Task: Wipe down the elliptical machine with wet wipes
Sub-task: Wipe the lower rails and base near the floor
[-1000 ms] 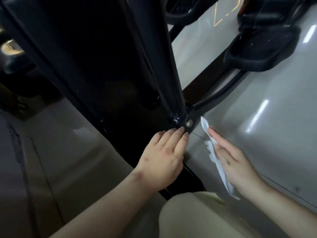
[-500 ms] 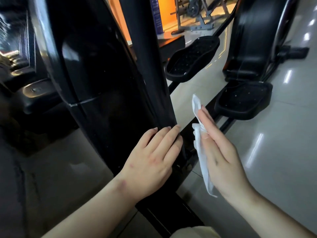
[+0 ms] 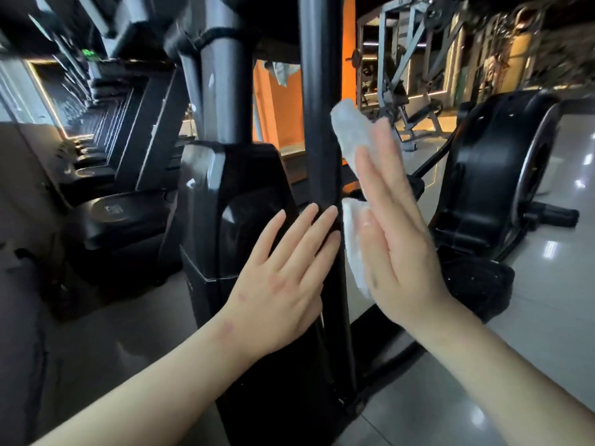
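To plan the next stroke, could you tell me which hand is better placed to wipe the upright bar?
The right hand: it holds the wet wipe flat at the upright bar's side, while the left hand rests bare on the bar's front, holding no wipe.

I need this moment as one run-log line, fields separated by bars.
left hand: flat on black upright bar | right hand: presses white wet wipe against bar's right side | phase: wiping
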